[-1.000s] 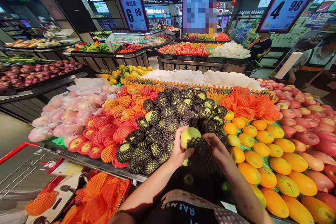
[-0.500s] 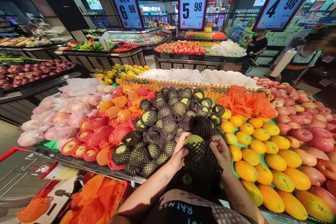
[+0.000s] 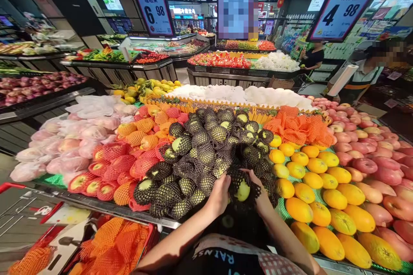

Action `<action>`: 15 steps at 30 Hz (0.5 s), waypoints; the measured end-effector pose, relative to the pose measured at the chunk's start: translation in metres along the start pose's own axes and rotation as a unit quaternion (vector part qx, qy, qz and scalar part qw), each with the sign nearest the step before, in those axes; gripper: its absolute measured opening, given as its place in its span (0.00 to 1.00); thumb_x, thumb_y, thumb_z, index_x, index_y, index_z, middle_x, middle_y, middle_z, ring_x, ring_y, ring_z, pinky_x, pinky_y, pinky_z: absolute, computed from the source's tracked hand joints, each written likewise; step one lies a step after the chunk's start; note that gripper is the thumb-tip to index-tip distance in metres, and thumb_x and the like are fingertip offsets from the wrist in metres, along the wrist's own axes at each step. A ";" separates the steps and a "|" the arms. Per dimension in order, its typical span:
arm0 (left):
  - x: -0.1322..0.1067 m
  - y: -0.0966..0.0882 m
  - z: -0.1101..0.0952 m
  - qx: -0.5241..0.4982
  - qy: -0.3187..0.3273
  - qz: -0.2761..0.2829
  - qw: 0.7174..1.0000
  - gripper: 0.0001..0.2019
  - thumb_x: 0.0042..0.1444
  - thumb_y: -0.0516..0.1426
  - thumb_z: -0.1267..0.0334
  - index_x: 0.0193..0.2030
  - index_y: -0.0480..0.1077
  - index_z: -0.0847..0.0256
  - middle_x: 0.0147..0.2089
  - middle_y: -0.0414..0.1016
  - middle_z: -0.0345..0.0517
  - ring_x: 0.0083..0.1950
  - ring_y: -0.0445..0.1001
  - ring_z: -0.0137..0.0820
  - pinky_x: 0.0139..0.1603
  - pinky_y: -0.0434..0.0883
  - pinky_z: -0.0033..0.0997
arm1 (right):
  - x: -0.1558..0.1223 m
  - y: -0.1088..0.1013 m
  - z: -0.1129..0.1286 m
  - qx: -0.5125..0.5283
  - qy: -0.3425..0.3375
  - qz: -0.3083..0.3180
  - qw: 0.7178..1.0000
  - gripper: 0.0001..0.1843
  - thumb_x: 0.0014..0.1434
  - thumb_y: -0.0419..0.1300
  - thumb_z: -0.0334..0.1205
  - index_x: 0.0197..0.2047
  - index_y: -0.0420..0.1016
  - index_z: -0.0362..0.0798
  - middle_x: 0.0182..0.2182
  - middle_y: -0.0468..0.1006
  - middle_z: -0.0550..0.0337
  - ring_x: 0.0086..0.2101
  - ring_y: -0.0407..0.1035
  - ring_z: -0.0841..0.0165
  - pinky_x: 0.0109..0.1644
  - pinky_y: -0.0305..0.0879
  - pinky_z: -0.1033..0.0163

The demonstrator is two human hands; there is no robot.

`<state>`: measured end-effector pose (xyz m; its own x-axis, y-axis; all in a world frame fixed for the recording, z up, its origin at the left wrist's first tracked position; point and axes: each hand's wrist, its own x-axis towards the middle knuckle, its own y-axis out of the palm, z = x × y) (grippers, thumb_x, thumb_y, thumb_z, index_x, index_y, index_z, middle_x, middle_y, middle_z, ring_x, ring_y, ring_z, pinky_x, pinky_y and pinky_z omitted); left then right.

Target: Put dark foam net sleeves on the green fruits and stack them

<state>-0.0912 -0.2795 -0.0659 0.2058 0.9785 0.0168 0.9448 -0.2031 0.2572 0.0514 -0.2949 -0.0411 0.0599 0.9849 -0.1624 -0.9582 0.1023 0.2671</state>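
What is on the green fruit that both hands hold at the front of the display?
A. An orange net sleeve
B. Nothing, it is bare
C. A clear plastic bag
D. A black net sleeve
D: the left hand and right hand hold a green fruit wrapped in a black net sleeve, like the netted pile behind it.
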 end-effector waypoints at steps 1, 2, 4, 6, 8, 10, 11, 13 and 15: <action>0.001 -0.001 0.000 0.043 0.028 -0.021 0.998 0.24 0.65 0.54 0.41 0.47 0.78 0.60 0.52 0.81 0.54 0.59 0.74 0.48 0.64 0.69 0.46 | -0.003 0.002 -0.004 0.043 0.013 0.010 0.999 0.32 0.55 0.61 0.73 0.44 0.82 0.52 0.44 0.82 0.55 0.50 0.72 0.54 0.57 0.66 0.52; 0.002 -0.001 -0.002 0.088 0.060 -0.036 0.994 0.22 0.65 0.55 0.44 0.47 0.77 0.60 0.53 0.80 0.54 0.59 0.74 0.46 0.65 0.68 0.46 | -0.005 0.004 -0.008 0.083 0.021 0.019 0.996 0.33 0.56 0.60 0.73 0.47 0.81 0.53 0.47 0.82 0.56 0.52 0.72 0.54 0.59 0.66 0.51; 0.004 -0.002 -0.010 0.173 0.112 -0.043 0.978 0.17 0.66 0.55 0.49 0.49 0.77 0.59 0.53 0.79 0.53 0.57 0.74 0.43 0.63 0.67 0.44 | -0.008 0.006 -0.015 0.141 0.021 0.015 0.990 0.33 0.56 0.60 0.73 0.51 0.80 0.56 0.52 0.81 0.58 0.56 0.71 0.55 0.63 0.64 0.50; 0.008 -0.002 -0.022 0.234 0.133 -0.037 0.962 0.13 0.66 0.56 0.54 0.48 0.76 0.59 0.50 0.78 0.52 0.51 0.75 0.39 0.54 0.71 0.39 | -0.009 0.006 -0.019 0.167 0.016 -0.016 0.986 0.32 0.54 0.63 0.72 0.51 0.81 0.57 0.53 0.81 0.60 0.57 0.70 0.55 0.66 0.62 0.49; 0.011 -0.001 -0.034 0.261 0.132 -0.029 0.956 0.10 0.65 0.58 0.57 0.44 0.75 0.59 0.46 0.77 0.49 0.43 0.74 0.35 0.39 0.69 0.32 | -0.010 0.004 -0.022 0.164 0.010 -0.050 0.985 0.29 0.52 0.67 0.68 0.48 0.82 0.56 0.51 0.82 0.62 0.57 0.70 0.55 0.67 0.62 0.49; 0.014 -0.002 -0.044 0.249 0.114 -0.002 0.962 0.08 0.63 0.60 0.57 0.40 0.75 0.59 0.42 0.75 0.46 0.39 0.71 0.32 0.32 0.63 0.28 | -0.010 0.000 -0.024 0.158 0.009 -0.083 0.984 0.28 0.50 0.69 0.66 0.47 0.83 0.56 0.49 0.83 0.62 0.58 0.70 0.55 0.67 0.63 0.50; 0.016 -0.003 -0.048 0.230 0.101 0.020 0.968 0.08 0.62 0.60 0.57 0.37 0.74 0.60 0.40 0.74 0.45 0.38 0.70 0.32 0.32 0.62 0.28 | -0.011 -0.002 -0.024 0.161 0.015 -0.098 0.982 0.29 0.49 0.70 0.66 0.46 0.83 0.56 0.50 0.83 0.62 0.59 0.69 0.56 0.67 0.63 0.51; 0.019 -0.006 -0.052 0.186 0.072 0.060 0.978 0.13 0.62 0.60 0.54 0.32 0.71 0.60 0.37 0.70 0.43 0.38 0.68 0.31 0.35 0.63 0.28 | -0.012 -0.005 -0.025 0.181 0.038 -0.121 0.975 0.30 0.46 0.72 0.66 0.47 0.83 0.58 0.51 0.82 0.64 0.61 0.67 0.58 0.68 0.62 0.53; 0.022 -0.008 -0.053 0.160 0.054 0.079 0.983 0.19 0.63 0.58 0.49 0.28 0.68 0.61 0.38 0.67 0.43 0.39 0.65 0.32 0.39 0.64 0.30 | -0.014 -0.007 -0.025 0.200 0.056 -0.116 0.971 0.31 0.46 0.72 0.66 0.49 0.82 0.58 0.53 0.81 0.64 0.63 0.65 0.60 0.68 0.63 0.53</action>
<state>-0.1076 -0.2547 -0.0168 0.3436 0.9288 0.1386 0.9389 -0.3365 -0.0730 0.0501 -0.3129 -0.0640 0.2093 0.9095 -0.3593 -0.7356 0.3885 0.5550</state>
